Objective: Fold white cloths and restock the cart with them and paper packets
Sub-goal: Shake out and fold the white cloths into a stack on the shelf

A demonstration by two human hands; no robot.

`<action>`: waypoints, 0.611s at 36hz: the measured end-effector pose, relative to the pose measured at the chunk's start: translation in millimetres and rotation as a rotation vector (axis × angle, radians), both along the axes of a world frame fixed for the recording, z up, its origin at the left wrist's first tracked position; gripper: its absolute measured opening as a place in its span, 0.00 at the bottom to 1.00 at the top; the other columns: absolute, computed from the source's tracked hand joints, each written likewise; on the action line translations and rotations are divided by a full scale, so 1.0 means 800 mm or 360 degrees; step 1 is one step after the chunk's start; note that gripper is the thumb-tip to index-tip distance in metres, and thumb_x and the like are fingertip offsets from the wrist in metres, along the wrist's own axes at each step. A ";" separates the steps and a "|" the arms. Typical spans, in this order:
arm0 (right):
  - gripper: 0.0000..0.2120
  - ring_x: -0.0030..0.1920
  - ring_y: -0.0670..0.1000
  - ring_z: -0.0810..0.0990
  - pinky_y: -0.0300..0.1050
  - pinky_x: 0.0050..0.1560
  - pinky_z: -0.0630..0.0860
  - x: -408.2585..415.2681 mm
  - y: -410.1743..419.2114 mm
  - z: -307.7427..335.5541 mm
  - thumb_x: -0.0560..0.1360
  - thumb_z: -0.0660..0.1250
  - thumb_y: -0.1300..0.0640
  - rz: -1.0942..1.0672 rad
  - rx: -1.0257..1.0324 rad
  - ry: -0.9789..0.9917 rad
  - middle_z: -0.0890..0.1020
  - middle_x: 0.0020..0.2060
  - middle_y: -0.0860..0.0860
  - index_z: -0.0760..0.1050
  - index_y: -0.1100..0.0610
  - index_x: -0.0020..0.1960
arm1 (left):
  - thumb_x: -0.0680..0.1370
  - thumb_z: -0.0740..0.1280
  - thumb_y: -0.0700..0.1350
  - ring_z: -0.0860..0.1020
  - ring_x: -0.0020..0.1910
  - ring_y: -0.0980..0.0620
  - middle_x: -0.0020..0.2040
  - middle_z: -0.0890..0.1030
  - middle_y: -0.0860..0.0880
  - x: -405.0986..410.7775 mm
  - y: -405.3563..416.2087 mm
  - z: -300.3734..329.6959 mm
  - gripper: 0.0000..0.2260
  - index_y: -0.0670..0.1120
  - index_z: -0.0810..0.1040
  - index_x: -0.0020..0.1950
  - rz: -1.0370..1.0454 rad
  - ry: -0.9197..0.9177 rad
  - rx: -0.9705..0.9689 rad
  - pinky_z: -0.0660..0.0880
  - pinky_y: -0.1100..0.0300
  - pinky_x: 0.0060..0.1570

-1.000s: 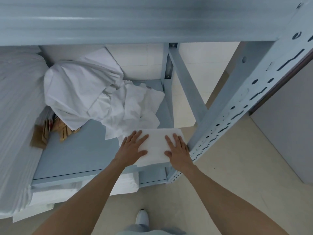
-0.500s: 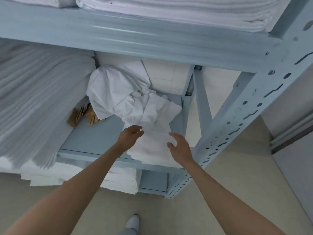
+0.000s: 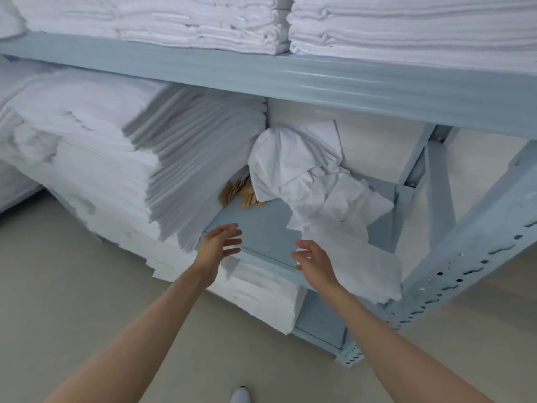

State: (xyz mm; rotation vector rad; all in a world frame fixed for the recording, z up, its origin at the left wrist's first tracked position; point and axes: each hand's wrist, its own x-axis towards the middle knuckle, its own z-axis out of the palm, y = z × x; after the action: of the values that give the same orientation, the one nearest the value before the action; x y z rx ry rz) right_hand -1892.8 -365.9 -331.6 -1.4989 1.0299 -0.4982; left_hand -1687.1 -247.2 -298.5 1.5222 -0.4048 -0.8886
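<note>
A folded white cloth (image 3: 363,266) lies at the front right corner of the pale blue shelf (image 3: 255,225), slightly over its edge. My right hand (image 3: 312,261) hovers just left of it, fingers apart, holding nothing. My left hand (image 3: 220,242) is open above the shelf's front edge, also holding nothing. Behind, a heap of crumpled white cloths (image 3: 302,173) fills the back of the shelf. Brown paper packets (image 3: 238,194) lie at the heap's left, partly hidden by it.
A tall stack of folded white linen (image 3: 116,170) fills the shelf's left side. More folded stacks (image 3: 290,21) sit on the shelf above. A perforated metal upright (image 3: 470,251) stands at the right. Folded cloths (image 3: 261,298) lie on the lower shelf. Beige floor below.
Both hands have lifted off the folded cloth and drawn back to the left. The view has tilted up, showing the upper shelf.
</note>
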 end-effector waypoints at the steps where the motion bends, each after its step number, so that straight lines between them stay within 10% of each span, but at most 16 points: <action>1: 0.13 0.60 0.49 0.77 0.53 0.64 0.75 0.010 0.002 0.001 0.78 0.66 0.58 0.0001 0.0006 -0.0009 0.76 0.60 0.48 0.74 0.52 0.63 | 0.81 0.65 0.42 0.82 0.54 0.41 0.56 0.83 0.42 0.007 0.002 0.004 0.08 0.44 0.80 0.58 0.0007 -0.0008 -0.0019 0.80 0.49 0.54; 13: 0.09 0.48 0.49 0.81 0.37 0.40 0.77 0.121 -0.001 0.004 0.77 0.66 0.59 -0.0233 0.0047 0.0032 0.75 0.58 0.48 0.76 0.52 0.57 | 0.82 0.64 0.40 0.82 0.54 0.42 0.55 0.84 0.42 0.094 -0.004 -0.006 0.08 0.43 0.80 0.58 -0.0204 0.0033 -0.0018 0.80 0.49 0.57; 22: 0.08 0.48 0.46 0.78 0.42 0.44 0.81 0.193 0.013 -0.012 0.77 0.67 0.60 -0.0311 0.0075 0.0141 0.75 0.57 0.48 0.76 0.53 0.56 | 0.81 0.65 0.40 0.82 0.56 0.41 0.55 0.84 0.42 0.162 -0.019 -0.015 0.09 0.41 0.80 0.59 -0.0352 0.0108 -0.0014 0.79 0.48 0.58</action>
State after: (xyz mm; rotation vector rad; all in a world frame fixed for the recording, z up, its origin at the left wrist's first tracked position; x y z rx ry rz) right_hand -1738.7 -355.5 -341.2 -1.3956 1.2572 -0.5449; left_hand -1557.4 -262.2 -310.1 1.4535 -0.5338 -1.1065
